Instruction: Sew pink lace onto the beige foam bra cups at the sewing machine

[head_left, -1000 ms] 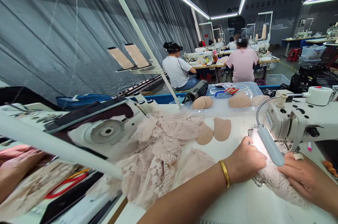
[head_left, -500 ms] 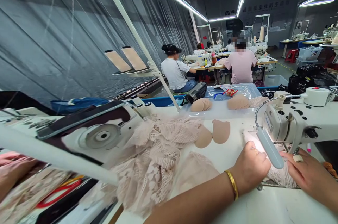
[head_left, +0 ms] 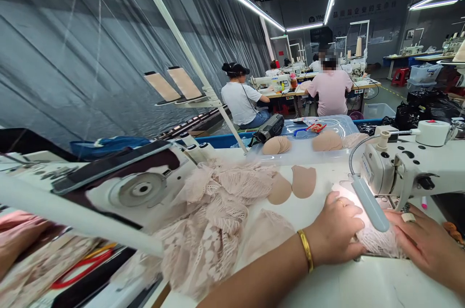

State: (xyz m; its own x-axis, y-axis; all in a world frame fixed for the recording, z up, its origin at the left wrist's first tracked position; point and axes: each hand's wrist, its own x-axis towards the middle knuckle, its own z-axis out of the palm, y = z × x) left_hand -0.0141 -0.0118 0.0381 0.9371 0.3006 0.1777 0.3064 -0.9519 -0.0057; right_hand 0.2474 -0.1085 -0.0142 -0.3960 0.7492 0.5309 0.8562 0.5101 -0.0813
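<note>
Beneath the gooseneck lamp (head_left: 371,205) of my sewing machine (head_left: 448,161), my left fingers (head_left: 354,212) lie loosely spread and my right fingers (head_left: 399,221) outstretched on the pale lace (head_left: 379,241), where uneven pressure between them could pucker its open mesh.

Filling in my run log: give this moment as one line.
left hand: on lace piece | right hand: on same piece | lamp: lit | lace heap: left of hands | two beige pads: beside heap
</note>
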